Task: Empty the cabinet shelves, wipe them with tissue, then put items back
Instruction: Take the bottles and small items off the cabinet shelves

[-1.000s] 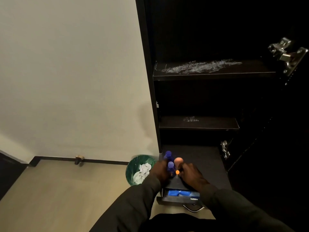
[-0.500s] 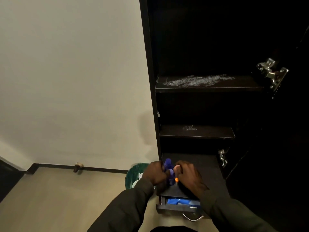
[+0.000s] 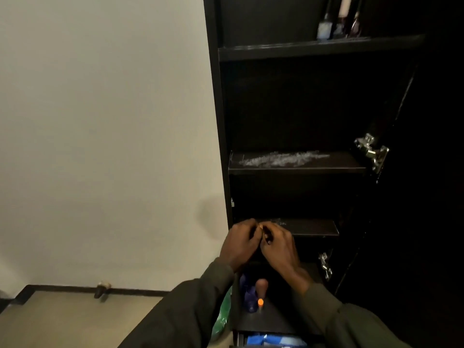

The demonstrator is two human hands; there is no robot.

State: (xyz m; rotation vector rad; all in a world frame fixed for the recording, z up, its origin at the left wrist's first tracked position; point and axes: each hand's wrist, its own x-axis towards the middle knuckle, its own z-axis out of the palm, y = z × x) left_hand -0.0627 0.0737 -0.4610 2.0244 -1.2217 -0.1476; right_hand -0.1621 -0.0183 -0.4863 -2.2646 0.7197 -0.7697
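The dark cabinet stands open with a bare middle shelf (image 3: 296,170) smeared with white streaks (image 3: 281,159), and a bare lower shelf (image 3: 313,228). My left hand (image 3: 239,244) and my right hand (image 3: 280,247) are up in front of the lower shelf, fingers curled and fingertips touching each other. Whether anything small lies between them is too dark to tell. Below my wrists, on the bottom ledge (image 3: 276,320), stand blue bottles (image 3: 247,295), a pink-capped bottle (image 3: 261,285) and a small orange-capped one (image 3: 260,302).
The top shelf (image 3: 321,50) carries several bottles (image 3: 326,26). A drawer with blue packets (image 3: 273,341) is pulled out under the ledge. A green bin (image 3: 223,315) sits left of the cabinet. The open door with metal hinges (image 3: 371,151) is on the right. A door stopper (image 3: 101,288) stands by the skirting.
Both hands have let go of the bottles on the bottom ledge and risen to the lower shelf. My view has tilted up, bringing the top shelf in.
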